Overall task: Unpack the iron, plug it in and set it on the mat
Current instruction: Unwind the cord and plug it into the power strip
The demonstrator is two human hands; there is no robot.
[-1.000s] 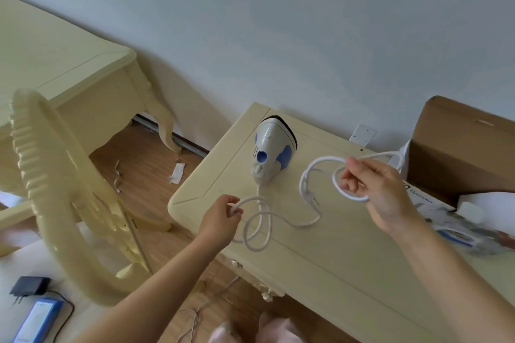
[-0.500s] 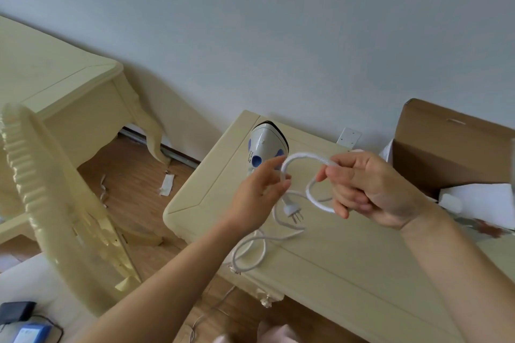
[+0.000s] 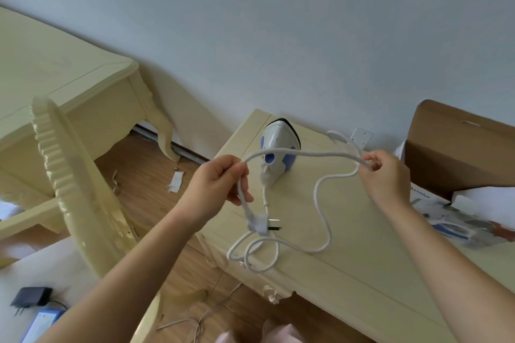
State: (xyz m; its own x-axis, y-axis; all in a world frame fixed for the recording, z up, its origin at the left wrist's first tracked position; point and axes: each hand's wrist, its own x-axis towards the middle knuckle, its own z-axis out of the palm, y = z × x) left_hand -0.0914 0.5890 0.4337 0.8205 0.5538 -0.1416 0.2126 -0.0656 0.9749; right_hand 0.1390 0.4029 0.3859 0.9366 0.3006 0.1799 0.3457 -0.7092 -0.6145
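left hand: fingers curled shut around the white cord, up in the air over the near left edge of the table.
plug: hangs just below the left hand on a short bit of cord, with its metal pins poking out to the right. The left hand is the nearer one to it.
cord: runs like a bridge from the left hand across to the right hand, so its long way goes side to side. More cord drops from the right hand and lies in loose loops on the table below the plug.
iron: stands up on its end on the table, behind the cord and between the two hands, near the wall.
right hand: fingertips pinched on the cord.
wall socket: on the wall just behind the right hand, well apart from the plug.
box: open, to the right of the right hand.
in the way: I think the loops must come loose before the plug can reach the socket.
mat: I cannot see one.
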